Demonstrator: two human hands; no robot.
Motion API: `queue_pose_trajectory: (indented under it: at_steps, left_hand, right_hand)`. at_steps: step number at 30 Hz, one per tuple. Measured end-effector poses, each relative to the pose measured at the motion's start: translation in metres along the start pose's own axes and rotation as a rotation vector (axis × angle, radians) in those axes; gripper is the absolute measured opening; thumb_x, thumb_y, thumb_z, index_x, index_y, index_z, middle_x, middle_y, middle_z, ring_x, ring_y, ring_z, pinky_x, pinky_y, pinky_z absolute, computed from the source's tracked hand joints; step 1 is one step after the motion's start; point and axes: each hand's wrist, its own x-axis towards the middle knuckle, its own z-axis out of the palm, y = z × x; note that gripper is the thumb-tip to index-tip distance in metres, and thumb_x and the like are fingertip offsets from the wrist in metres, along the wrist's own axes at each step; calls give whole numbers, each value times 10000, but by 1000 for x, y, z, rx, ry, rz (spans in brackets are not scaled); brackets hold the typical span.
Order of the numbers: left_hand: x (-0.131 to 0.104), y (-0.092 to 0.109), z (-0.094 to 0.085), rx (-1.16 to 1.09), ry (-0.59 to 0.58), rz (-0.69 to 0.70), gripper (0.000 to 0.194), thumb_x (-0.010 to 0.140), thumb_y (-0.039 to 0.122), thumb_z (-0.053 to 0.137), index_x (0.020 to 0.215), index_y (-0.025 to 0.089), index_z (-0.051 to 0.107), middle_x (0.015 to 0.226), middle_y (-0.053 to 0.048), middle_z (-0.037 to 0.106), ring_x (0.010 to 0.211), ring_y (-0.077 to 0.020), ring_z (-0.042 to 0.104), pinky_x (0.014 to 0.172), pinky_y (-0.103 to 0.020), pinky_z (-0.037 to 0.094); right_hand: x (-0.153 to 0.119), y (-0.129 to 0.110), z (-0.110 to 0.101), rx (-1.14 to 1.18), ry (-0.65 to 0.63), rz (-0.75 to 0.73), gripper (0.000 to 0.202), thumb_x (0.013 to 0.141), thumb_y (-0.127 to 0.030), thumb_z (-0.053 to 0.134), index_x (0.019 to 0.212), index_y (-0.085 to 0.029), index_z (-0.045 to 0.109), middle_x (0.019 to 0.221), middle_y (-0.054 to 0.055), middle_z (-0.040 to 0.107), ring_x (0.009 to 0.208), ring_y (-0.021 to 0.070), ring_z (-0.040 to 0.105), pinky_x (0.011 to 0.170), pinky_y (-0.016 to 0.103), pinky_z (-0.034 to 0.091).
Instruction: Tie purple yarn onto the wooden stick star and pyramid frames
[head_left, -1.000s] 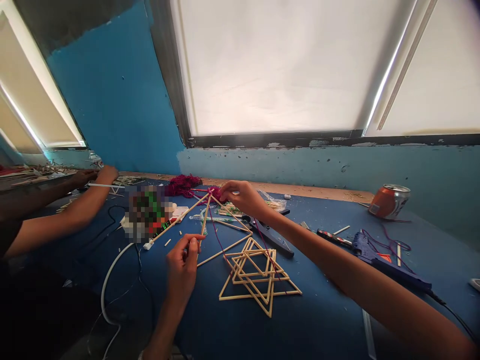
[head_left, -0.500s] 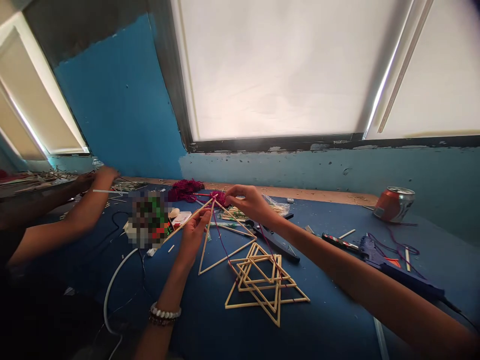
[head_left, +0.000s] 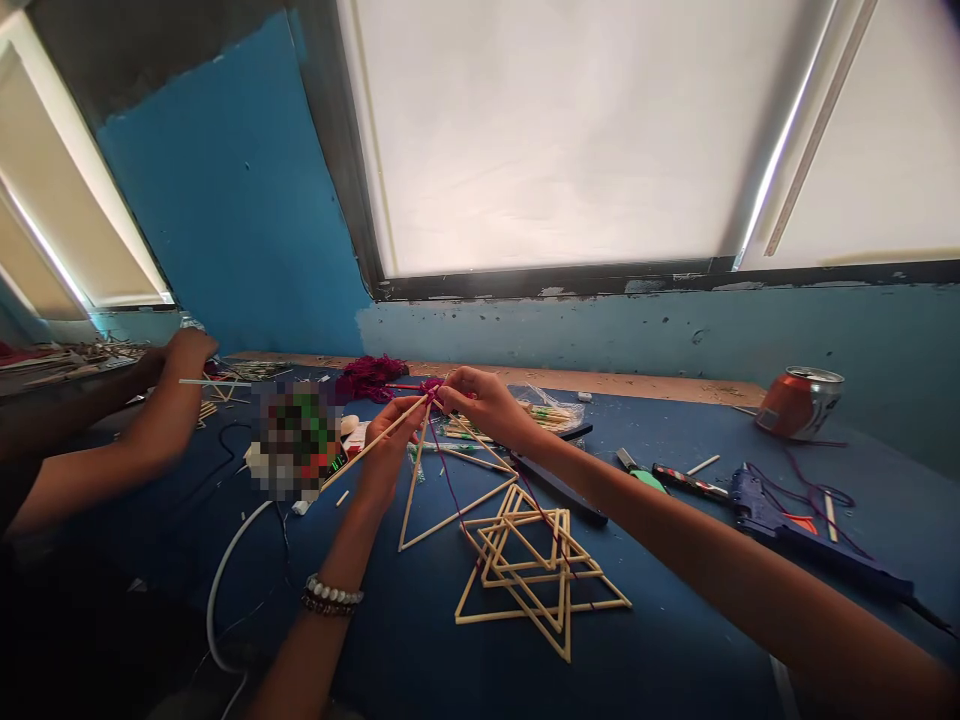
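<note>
My left hand (head_left: 388, 452), beaded bracelets at its wrist, is closed on a frame of thin wooden sticks (head_left: 367, 452) just below its top corner. Purple yarn (head_left: 448, 470) hangs from that corner down to a star-shaped stick frame (head_left: 510, 615) lying on the blue table. At the corner, my right hand (head_left: 480, 402) has its thumb and fingers pinched together by the wound yarn. Whether yarn or stick lies between those fingertips is too small to make out. A magenta yarn bundle (head_left: 373, 376) lies just behind.
On the right are a blue glue gun (head_left: 787, 540), a utility knife (head_left: 688, 482) and an orange can (head_left: 799, 405). A plastic bag of sticks (head_left: 555, 412) lies behind my right hand. Another person's arm (head_left: 124, 455) reaches over the table at left, near a white cable (head_left: 219, 590).
My right hand has moved slightly left and in closer to the frame's top corner. My left fingers have shifted up towards that corner too. The view has turned slightly.
</note>
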Motion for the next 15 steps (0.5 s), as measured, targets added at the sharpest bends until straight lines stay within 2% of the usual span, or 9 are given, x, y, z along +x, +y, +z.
queue_pose_trajectory:
  at_steps: [3,7,11,15]
  left_hand:
    - [0,4,3,11,-20,31,362,775,451,778,1021,191,728,842,-13,674,684,-97,555,596,-183,430]
    - [-5,9,2,29,-33,71,337,799,423,763,1050,202,726,849,-8,687,709,-104,574,632,-186,445]
    - [-4,6,-7,22,-51,63,395,750,412,805,1075,199,730,937,-30,722,742,-124,612,633,-200,473]
    - [2,2,-18,-18,-15,23,401,730,419,826,1041,183,732,899,-29,718,669,-99,597,581,-186,471]
  right_hand:
    - [2,0,4,26,33,2,199,917,-356,559,844,-171,548,752,31,665,721,143,639,687,273,491]
    - [6,-1,7,8,84,-15,227,911,-386,565,828,-177,532,722,8,627,670,130,586,633,263,455]
    - [8,-4,8,-37,106,-29,253,925,-421,542,873,-174,554,719,-6,608,633,121,541,588,255,410]
    - [7,-6,9,-107,119,-23,225,915,-392,554,862,-174,568,717,1,618,633,128,539,578,256,391]
